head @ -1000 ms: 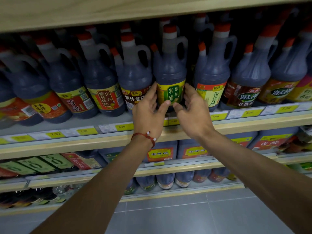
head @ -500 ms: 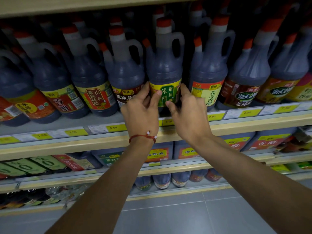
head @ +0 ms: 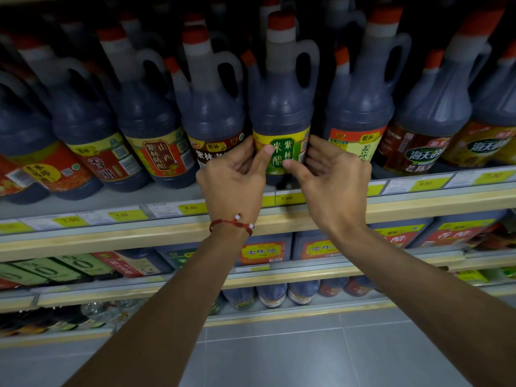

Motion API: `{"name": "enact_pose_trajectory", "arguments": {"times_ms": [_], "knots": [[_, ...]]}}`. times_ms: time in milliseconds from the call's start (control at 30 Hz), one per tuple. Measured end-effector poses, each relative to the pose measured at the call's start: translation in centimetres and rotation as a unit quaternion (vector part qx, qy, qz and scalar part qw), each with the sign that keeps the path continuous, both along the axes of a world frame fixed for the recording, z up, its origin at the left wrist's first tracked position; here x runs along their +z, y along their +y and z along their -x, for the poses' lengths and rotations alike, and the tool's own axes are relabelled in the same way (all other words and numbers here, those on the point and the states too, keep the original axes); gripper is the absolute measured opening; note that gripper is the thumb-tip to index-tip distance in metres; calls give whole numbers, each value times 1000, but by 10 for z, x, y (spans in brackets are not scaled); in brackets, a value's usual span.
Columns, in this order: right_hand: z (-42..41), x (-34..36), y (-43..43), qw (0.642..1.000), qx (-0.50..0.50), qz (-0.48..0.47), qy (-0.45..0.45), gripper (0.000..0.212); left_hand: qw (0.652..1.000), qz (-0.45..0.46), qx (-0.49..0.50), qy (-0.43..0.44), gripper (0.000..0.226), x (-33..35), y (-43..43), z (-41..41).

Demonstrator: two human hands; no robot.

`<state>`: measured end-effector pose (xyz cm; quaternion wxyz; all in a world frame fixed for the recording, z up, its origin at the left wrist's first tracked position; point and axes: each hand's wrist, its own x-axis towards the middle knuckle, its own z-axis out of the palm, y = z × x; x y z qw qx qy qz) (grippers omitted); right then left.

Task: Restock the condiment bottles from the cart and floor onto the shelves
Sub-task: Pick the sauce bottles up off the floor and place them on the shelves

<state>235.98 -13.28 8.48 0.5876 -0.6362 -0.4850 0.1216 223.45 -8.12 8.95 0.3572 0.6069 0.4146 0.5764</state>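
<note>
A dark vinegar bottle with a red cap, a side handle and a yellow-green label stands upright on the shelf, at the front of its row. My left hand grips its left side, thumb on the label. My right hand holds its right side, thumb also on the label. Similar dark bottles stand close on both sides: a brown-labelled one to the left and an orange-and-yellow-labelled one to the right.
More handled bottles fill the shelf left and right, with further rows behind. Yellow price tags line the shelf edge. Lower shelves hold square jugs and smaller bottles. Grey tiled floor lies below.
The view has drawn closer to the shelf. Both hands stay on the green-labelled bottle, their thumbs now further onto the label; the bottle stands slightly more to the right in view.
</note>
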Motion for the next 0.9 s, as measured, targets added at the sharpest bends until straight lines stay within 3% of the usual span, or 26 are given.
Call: {"name": "enact_pose_trajectory", "arguments": {"times_ms": [200, 600, 800, 900], "knots": [[3, 3, -2, 1000, -12, -3, 11, 48, 1000, 5, 5, -13, 33, -2, 0, -1], [8, -3, 1, 997, -52, -5, -48, 46, 1000, -7, 7, 23, 36, -6, 2, 0], [13, 0, -2, 993, -76, 48, -70, 48, 996, 15, -56, 73, 45, -11, 5, 7], [21, 8, -9, 977, -91, 118, -153, 45, 988, 40, -99, 110, 50, 1, -2, 16]]}}
